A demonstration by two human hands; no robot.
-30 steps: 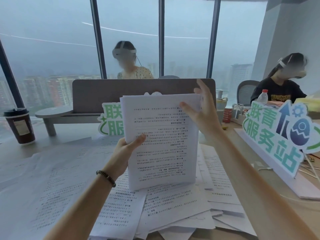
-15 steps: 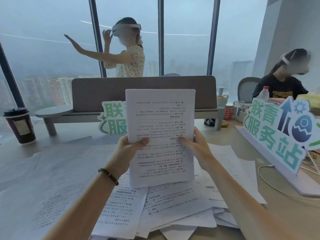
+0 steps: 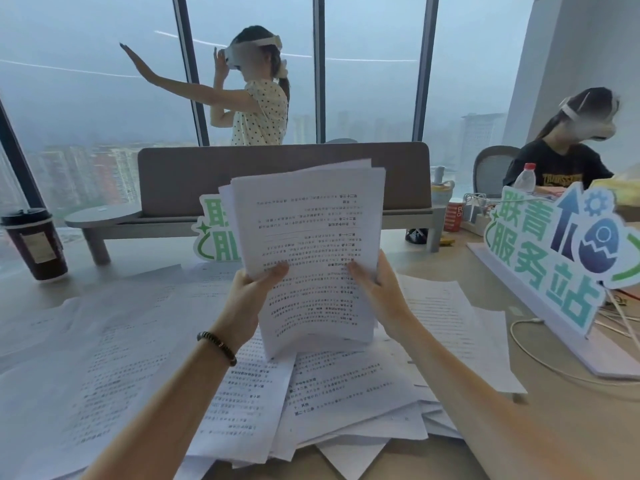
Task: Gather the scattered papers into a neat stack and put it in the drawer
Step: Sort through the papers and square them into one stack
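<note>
Left hand (image 3: 251, 287) grip: thumb on the front of the paper stack (image 3: 311, 251), fingers curled behind its left edge, so it's holding the stack. Right hand (image 3: 375, 289) grip: thumb on the front near the right edge, fingers wrapped behind, also holding the stack. Both hands sit about mid-height on the stack, left at 9 o'clock, right at 3 o'clock.

Stack is held upright over the table (image 3: 571, 427), bottom edge down on or just above the loose sheets, can't tell which. Top edges are uneven: sheets fan apart at the upper right corner, and one pokes out on the left side. The print on the front page looks upside down.

Beaded bracelet (image 3: 217, 348) on the left wrist.

Scattered papers (image 3: 145, 358) cover the table below and around the stack, overlapping, mostly from 6 to 9 o'clock, more under the right forearm at 4 o'clock.

Green-and-white sign (image 3: 214, 233) right behind the stack at 10 o'clock, partly hidden. Larger sign (image 3: 554, 258) at 3 o'clock on a white base, white cable (image 3: 519, 344) looped beside it. Dark coffee cup (image 3: 34, 242) at 9 o'clock, far left. Grey desk divider (image 3: 194, 178) at 12 o'clock. A standing person (image 3: 259, 109) behind the divider, a seated person (image 3: 561, 157) at 2 o'clock.
</note>
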